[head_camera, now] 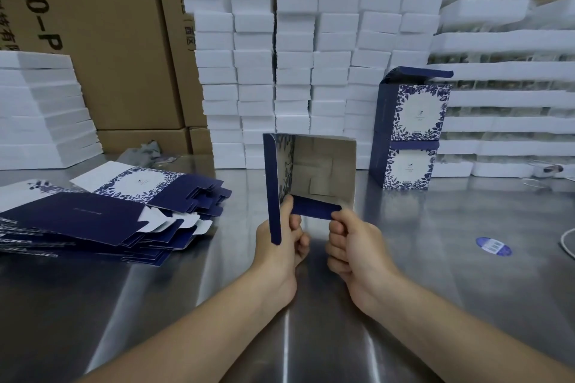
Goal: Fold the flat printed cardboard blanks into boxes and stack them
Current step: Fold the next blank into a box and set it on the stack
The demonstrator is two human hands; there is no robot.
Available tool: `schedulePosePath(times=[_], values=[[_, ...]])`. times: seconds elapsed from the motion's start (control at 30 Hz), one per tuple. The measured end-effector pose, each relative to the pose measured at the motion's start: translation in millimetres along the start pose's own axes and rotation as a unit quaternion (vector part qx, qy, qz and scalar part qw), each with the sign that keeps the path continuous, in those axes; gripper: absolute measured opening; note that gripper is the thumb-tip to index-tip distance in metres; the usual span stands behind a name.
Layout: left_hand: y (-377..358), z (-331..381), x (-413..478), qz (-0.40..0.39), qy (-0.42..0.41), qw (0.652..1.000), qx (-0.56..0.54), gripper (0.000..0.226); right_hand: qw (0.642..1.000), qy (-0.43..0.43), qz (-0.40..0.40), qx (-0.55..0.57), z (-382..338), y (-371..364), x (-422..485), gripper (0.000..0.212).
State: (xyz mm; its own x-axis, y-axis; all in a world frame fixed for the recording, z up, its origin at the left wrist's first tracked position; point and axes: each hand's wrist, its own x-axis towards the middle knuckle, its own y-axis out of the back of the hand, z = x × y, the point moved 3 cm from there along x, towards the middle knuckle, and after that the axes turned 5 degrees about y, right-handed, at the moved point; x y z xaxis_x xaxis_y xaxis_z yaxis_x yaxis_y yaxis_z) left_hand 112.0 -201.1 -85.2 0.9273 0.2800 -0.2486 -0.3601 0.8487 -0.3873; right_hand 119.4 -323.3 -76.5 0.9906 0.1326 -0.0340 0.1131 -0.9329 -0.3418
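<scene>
Many flat blanks [109, 211] lie unfolded on the table [435, 258], at left. Two finished boxes [410, 134] stand stacked at right. A third box [323, 165], bottom apparently locked, is held open at centre: the left hand [283, 246] grips its side flap, the right hand [351, 242] pinches the lower flap.

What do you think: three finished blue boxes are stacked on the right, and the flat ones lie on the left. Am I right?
Not quite: the head view shows two finished boxes stacked on the right, not three. The flat blanks do lie on the left.
</scene>
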Motion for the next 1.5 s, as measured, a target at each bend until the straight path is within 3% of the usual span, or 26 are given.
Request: schedulePosePath(times=[0.27,0.43,0.57,0.67,0.77,1.0,1.1,1.3,1.4,1.5], values=[[2.8,2.5,1.0,0.009,0.0,0.999,-0.036,0.043,0.998,0.029,0.004,-0.053,-2.8,2.9,0.9,0.038],[-0.4,3.5,-1.5,-0.031,-0.027,0.998,0.053,0.042,0.997,0.009,-0.07,-0.036,-2.6,-0.5,5.0,0.037],[4.0,7.9,2.1,-0.011,-0.034,0.998,0.054,0.039,0.988,0.009,-0.097,-0.123,-4.8,4.6,6.8,0.031],[6.3,9.7,6.3,-0.009,-0.027,0.998,0.052,0.037,0.97,0.088,-0.033,-0.222,-15.8,12.4,10.8,0.049],[9.1,13.3,9.8,0.002,-0.034,0.998,0.062,0.037,0.949,0.206,0.052,-0.235,-30.1,18.8,13.6,0.063],[16.9,20.3,16.3,-0.009,-0.051,0.97,0.239,0.034,0.901,0.399,0.061,-0.161,-58.9,27.0,7.7,0.043],[14.6,21.2,12.4,0.0,-0.036,0.977,0.212,0.049,0.905,0.389,0.023,-0.171,-55.8,25.7,7.5,0.036],[23.0,25.9,18.2,0.021,-0.051,0.987,0.15,0.033,0.909,0.374,-0.015,-0.181,-42.7,23.3,6.7,0.03],[23.0,29.8,14.1,-0.012,-0.103,0.978,0.181,0.023,0.911,0.372,-0.027,-0.177,-40.5,21.6,6.2,0.029],[18.9,34.7,12.8,-0.032,-0.082,0.97,0.225,0.063,0.919,0.359,-0.024,-0.163,-43.4,20.2,5.3,0.025]])
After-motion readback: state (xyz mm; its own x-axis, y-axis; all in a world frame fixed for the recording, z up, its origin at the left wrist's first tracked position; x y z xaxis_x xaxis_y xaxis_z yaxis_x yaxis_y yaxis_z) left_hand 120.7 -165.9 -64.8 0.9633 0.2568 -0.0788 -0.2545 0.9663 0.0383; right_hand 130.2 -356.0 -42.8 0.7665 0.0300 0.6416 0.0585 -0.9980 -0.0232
